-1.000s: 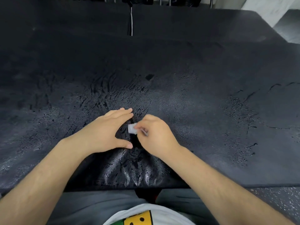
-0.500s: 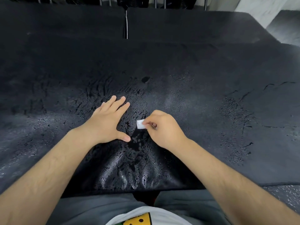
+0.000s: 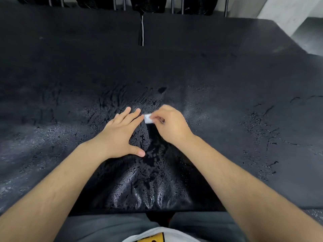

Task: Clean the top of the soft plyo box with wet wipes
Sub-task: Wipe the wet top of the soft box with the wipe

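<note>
- My right hand [image 3: 170,124] pinches a small folded white wet wipe [image 3: 148,118], pressed onto the black plyo box top [image 3: 209,67] near its middle.
- My left hand [image 3: 120,135] lies flat on the top, fingers straight, holding nothing, fingertips just beside the wipe.
- Surface around both hands is wet and glossy.

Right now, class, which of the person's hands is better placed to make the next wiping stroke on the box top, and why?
Right. The right hand pinches the small white wipe. The left hand lies flat on the box top, fingers straight, holding nothing, probably bracing it.
</note>
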Available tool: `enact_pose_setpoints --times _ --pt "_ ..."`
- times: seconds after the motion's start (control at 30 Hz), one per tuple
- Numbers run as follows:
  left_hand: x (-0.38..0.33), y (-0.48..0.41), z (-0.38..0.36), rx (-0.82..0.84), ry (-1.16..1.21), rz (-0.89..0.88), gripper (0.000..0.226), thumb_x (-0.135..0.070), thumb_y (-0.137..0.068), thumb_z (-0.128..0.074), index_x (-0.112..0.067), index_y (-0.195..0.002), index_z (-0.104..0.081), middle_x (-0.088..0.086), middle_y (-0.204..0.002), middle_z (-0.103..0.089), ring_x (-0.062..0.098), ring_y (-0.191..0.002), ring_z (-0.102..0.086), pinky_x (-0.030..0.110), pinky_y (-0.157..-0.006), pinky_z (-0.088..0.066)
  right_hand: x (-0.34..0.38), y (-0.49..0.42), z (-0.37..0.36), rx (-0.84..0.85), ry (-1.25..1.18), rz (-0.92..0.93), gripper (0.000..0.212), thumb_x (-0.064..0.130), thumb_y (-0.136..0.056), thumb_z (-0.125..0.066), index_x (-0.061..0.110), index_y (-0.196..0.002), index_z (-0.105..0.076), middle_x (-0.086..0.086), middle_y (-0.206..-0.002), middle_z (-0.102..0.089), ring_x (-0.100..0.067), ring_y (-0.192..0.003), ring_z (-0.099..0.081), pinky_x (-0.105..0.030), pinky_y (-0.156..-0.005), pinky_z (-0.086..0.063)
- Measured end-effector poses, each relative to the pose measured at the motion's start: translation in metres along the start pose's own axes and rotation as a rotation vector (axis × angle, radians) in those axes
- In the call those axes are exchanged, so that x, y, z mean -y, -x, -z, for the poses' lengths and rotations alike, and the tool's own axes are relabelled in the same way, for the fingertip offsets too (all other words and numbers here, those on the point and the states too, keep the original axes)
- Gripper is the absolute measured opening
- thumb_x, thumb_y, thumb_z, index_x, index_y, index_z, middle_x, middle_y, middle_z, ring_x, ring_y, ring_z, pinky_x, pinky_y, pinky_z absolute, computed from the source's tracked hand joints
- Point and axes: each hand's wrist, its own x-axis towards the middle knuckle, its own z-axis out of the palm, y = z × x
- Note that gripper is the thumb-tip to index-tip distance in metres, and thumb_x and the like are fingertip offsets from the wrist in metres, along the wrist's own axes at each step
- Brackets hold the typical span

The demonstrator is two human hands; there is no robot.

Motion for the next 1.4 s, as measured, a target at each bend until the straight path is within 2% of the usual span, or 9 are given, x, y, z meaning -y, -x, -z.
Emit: enact_pose_setpoints --times 0.33,0.47,0.57,0.77,0.9,1.07,1.17,1.23,1.4 --pt "0.002 0.000 -0.001 -0.017 0.021 -0.002 0.130 -0.078 -0.067 -0.068 -0.027 -0.158 0.009 -0.020 -0.161 0.023 0.003 -0.145 0.030 0.033 -0.117 0.008 0.001 0.011 -0.004 -0.007 0.018 0.058 0.017 0.005 -0.092 -0.062 0.012 -0.102 -0.075 0.003 -0.093 -0.058 -0.015 -0.084 -0.053 -0.029 -0.075 -0.048" --pt "0.002 0.002 0.003 0.004 0.034 -0.004 0.129 -0.078 -0.066 -0.067 -0.029 -0.158 0.009 -0.022 -0.160 0.023 0.003 -0.145 0.029 0.038 -0.120 0.004 -0.011 -0.017 0.004 -0.076 0.130 0.019 0.021 0.009 -0.099 -0.059 0.008 -0.113 -0.075 -0.002 -0.104 -0.059 -0.023 -0.096 -0.052 -0.035 -0.082 -0.050" --pt "0.001 0.003 0.008 0.045 0.036 0.001 0.126 -0.078 -0.069 -0.066 -0.029 -0.159 0.008 -0.022 -0.160 0.022 0.002 -0.145 0.027 0.040 -0.121 0.002 -0.007 0.011 0.001 -0.077 0.156 0.043 0.022 0.004 -0.096 -0.059 0.008 -0.110 -0.075 -0.003 -0.099 -0.059 -0.025 -0.092 -0.054 -0.039 -0.079 -0.052" --pt "0.005 -0.023 0.046 -0.031 -0.074 -0.026 0.097 -0.076 -0.080 -0.052 -0.028 -0.157 -0.018 -0.013 -0.164 -0.011 0.012 -0.149 -0.006 0.039 -0.120 -0.017 -0.020 0.003 0.002 -0.003 0.358 0.064 0.032 -0.011 -0.083 -0.055 0.007 -0.104 -0.070 -0.005 -0.106 -0.058 -0.029 -0.093 -0.050 -0.044 -0.064 -0.052" --pt "0.018 -0.045 0.035 0.017 -0.086 0.015 0.119 -0.080 -0.072 -0.058 -0.027 -0.159 0.005 -0.015 -0.162 0.023 0.014 -0.150 0.021 0.043 -0.125 -0.003 -0.011 0.007 -0.001 -0.049 0.339 -0.004 0.025 0.007 -0.094 -0.048 0.008 -0.112 -0.066 -0.005 -0.118 -0.060 -0.029 -0.106 -0.049 -0.041 -0.080 -0.052" --pt "0.022 -0.049 0.031 0.006 -0.047 0.011 0.119 -0.077 -0.073 -0.060 -0.028 -0.158 0.007 -0.017 -0.161 0.024 0.012 -0.149 0.023 0.043 -0.125 -0.001 0.005 0.018 -0.011 0.018 0.257 0.047 0.039 0.027 -0.102 -0.042 0.005 -0.128 -0.063 -0.008 -0.137 -0.057 -0.027 -0.127 -0.045 -0.032 -0.107 -0.041" --pt "0.019 -0.049 0.032 0.003 -0.025 0.013 0.118 -0.074 -0.074 -0.064 -0.028 -0.159 0.005 -0.016 -0.162 0.021 0.012 -0.150 0.022 0.043 -0.125 -0.001 0.004 -0.019 -0.009 0.194 0.288 -0.052 0.051 0.033 -0.109 -0.030 0.010 -0.154 -0.038 -0.006 -0.164 -0.028 -0.028 -0.154 -0.013 -0.035 -0.125 -0.017" --pt "0.020 -0.047 0.032 -0.002 -0.011 0.009 0.118 -0.073 -0.074 -0.065 -0.028 -0.159 0.004 -0.016 -0.163 0.019 0.011 -0.150 0.021 0.042 -0.125 0.000 0.011 -0.027 -0.007 0.260 0.299 -0.077 0.054 0.036 -0.109 -0.025 0.013 -0.159 -0.026 -0.003 -0.168 -0.016 -0.024 -0.155 -0.002 -0.033 -0.126 -0.009" --pt "0.020 -0.046 0.032 -0.025 -0.002 0.009 0.118 -0.075 -0.073 -0.065 -0.027 -0.160 0.000 -0.016 -0.163 0.017 0.009 -0.150 0.019 0.039 -0.123 0.000 0.027 0.008 -0.006 0.301 0.508 -0.094 0.067 0.044 -0.102 -0.001 0.015 -0.160 -0.019 -0.004 -0.168 -0.014 -0.024 -0.155 -0.007 -0.038 -0.126 -0.006"
